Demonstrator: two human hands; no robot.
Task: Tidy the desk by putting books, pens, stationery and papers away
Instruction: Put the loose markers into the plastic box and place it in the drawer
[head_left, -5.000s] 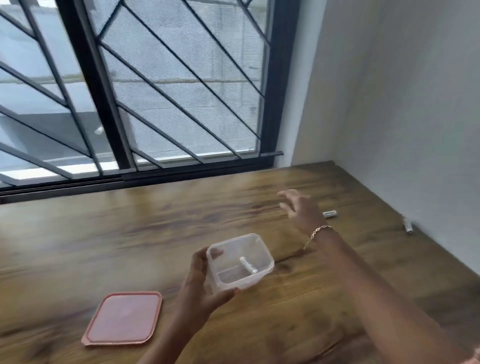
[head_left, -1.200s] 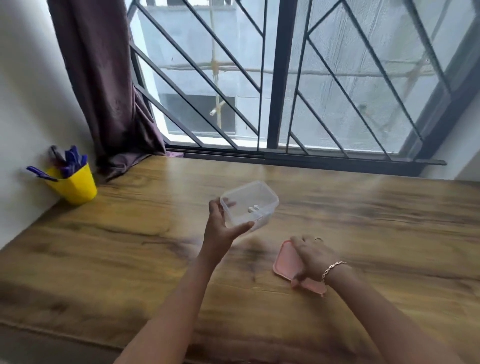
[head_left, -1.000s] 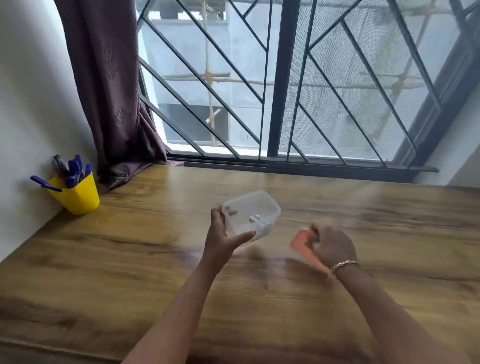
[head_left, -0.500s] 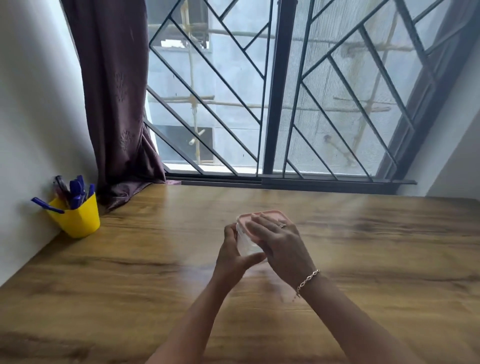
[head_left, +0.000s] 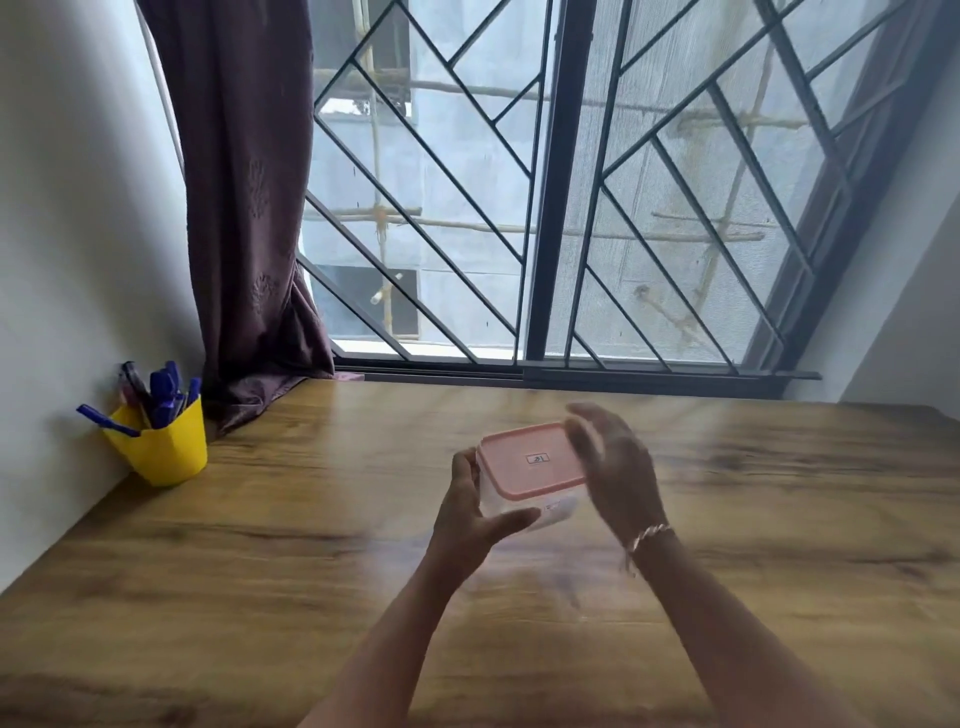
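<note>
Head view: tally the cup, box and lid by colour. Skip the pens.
Yellow: 1, the cup
Pink: 1, the lid
Clear: 1, the box
Total: 3

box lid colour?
Pale pink lid with a small dark-printed label, seen in the head view.

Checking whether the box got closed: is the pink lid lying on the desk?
No, the pink lid sits on top of the clear container that the left hand holds.
</note>
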